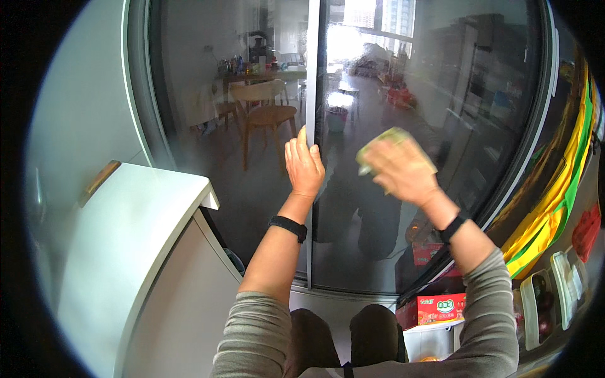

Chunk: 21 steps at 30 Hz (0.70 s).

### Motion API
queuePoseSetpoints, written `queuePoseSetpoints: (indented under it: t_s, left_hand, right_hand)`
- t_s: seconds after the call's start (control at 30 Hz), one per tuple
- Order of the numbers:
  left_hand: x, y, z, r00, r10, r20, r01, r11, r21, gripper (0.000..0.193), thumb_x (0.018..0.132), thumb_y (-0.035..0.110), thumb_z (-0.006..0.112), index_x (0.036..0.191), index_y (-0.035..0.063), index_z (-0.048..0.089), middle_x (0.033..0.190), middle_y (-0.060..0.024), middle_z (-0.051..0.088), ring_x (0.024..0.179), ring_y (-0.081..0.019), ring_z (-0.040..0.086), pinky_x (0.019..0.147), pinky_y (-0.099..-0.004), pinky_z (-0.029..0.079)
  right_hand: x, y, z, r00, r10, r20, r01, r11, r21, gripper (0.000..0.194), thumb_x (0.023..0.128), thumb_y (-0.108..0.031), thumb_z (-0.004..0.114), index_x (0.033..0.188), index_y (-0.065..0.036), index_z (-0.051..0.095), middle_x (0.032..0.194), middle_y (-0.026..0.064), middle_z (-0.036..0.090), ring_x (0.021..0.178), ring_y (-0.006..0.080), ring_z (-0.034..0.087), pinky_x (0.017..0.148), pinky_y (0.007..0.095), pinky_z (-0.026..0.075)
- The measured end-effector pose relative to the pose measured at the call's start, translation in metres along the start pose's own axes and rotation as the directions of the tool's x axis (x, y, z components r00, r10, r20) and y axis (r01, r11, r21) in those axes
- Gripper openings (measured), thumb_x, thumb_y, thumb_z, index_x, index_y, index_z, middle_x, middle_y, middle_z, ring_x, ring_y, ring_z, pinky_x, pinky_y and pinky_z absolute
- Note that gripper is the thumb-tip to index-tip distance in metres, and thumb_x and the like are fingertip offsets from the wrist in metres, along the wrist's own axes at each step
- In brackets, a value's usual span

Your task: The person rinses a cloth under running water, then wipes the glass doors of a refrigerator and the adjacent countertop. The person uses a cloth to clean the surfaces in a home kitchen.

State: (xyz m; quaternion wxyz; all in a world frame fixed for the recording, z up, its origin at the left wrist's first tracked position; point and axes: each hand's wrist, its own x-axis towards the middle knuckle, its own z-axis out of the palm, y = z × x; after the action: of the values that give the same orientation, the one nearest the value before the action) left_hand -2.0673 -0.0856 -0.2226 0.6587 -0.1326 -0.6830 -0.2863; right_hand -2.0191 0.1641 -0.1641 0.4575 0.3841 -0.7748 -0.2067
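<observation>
My right hand (401, 165), blurred by motion, presses a yellow-green cloth (397, 134) to the right glass panel (373, 208) of a sliding door. Part of the cloth lies hidden under the palm. Against the door's pale upright frame bar (311, 94) rests my left hand (304, 165), fingers pointing up and nothing visible held in it. The left glass panel (212, 165) lies just beyond that hand. A room shows in the glass, with a wooden chair (267, 115) and a table behind it.
At left a white countertop (127, 198) tops a pale cabinet (184, 293), its corner close to the door. A red printed carton (437, 309) stands on the floor at lower right. Yellow and green plastic bags (553, 217) hang at right, above pale containers (539, 307).
</observation>
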Motion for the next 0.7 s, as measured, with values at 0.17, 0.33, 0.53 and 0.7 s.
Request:
queuePoseSetpoints:
  t_s: [0.17,0.33,0.53,0.7]
  left_hand:
    - [-0.001,-0.002,0.003,0.999,0.025,-0.031,-0.026,0.999,-0.031,0.041,0.094,0.015,0.046,0.13,-0.006,0.045,0.095,-0.0206,0.052,0.086,-0.0384,0.05,0.08,-0.0469,0.041]
    - [-0.002,-0.004,0.003,0.998,0.038,-0.054,-0.039,0.999,-0.014,0.041,0.096,0.018,0.045,0.127,-0.0084,0.047,0.097,-0.0237,0.054,0.086,-0.0399,0.051,0.078,-0.0472,0.042]
    - [-0.003,-0.003,0.002,0.998,0.046,-0.049,-0.045,0.999,0.024,0.038,0.095,0.013,0.048,0.127,-0.0076,0.047,0.109,-0.0257,0.056,0.096,-0.043,0.054,0.085,-0.0479,0.043]
    - [-0.004,-0.002,0.003,0.996,0.057,-0.07,-0.057,0.998,0.001,0.038,0.096,0.014,0.048,0.126,-0.0087,0.046,0.108,-0.0247,0.056,0.095,-0.0413,0.054,0.084,-0.0469,0.042]
  right_hand:
    - [0.065,0.056,-0.022,0.668,0.547,-0.504,-0.646,0.763,-0.029,0.06,0.092,-0.034,0.054,0.147,-0.015,0.038,0.152,0.0231,0.026,0.142,0.0377,0.023,0.115,0.0539,0.018]
    - [0.114,-0.021,0.016,0.782,0.429,-0.452,-0.352,0.903,0.246,0.056,0.084,-0.027,0.06,0.137,-0.014,0.049,0.146,0.0165,0.039,0.139,0.0348,0.031,0.111,0.0546,0.024]
    - [-0.007,-0.075,0.049,0.982,0.124,-0.14,-0.111,0.989,0.096,0.062,0.09,-0.041,0.055,0.147,-0.024,0.037,0.152,0.0039,0.036,0.141,0.0189,0.032,0.116,0.0444,0.019]
    - [-0.118,0.036,0.002,0.783,0.594,-0.184,-0.605,0.796,-0.003,0.055,0.093,-0.039,0.049,0.142,-0.014,0.045,0.149,0.0186,0.035,0.141,0.0358,0.027,0.116,0.0505,0.015]
